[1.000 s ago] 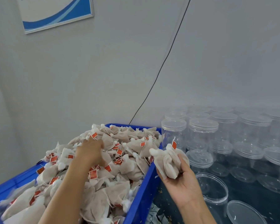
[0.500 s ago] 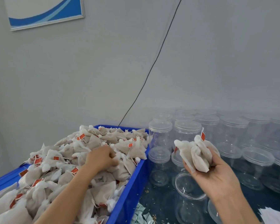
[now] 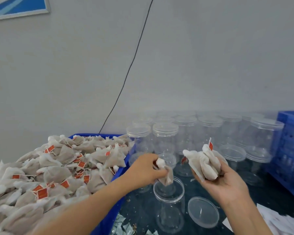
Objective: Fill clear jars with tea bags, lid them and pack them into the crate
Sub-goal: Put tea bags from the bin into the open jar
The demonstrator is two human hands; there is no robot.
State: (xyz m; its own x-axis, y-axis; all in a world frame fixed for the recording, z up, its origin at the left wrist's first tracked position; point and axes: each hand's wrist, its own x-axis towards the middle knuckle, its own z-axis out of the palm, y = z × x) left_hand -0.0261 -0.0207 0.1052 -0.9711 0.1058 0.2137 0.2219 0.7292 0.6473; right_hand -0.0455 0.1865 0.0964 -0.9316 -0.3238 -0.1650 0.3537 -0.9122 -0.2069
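Note:
A blue bin (image 3: pixel 109 216) on the left is heaped with tea bags (image 3: pixel 61 170) bearing orange tags. My left hand (image 3: pixel 146 168) grips one tea bag (image 3: pixel 166 177) just over the mouth of an open clear jar (image 3: pixel 169 202). My right hand (image 3: pixel 224 180), palm up, holds a bunch of tea bags (image 3: pixel 204 163) to the right of that jar. A loose clear lid (image 3: pixel 203 212) lies on the dark table beside the jar.
Several lidded empty clear jars (image 3: pixel 209 133) stand in rows against the grey wall. A blue crate (image 3: pixel 290 150) sits at the right edge. White papers (image 3: pixel 282 221) lie at the bottom right. A black cable (image 3: pixel 131 65) runs down the wall.
My left hand has left the heap in the bin and moved right with one tea bag to above the open jar. My right hand still holds its bunch.

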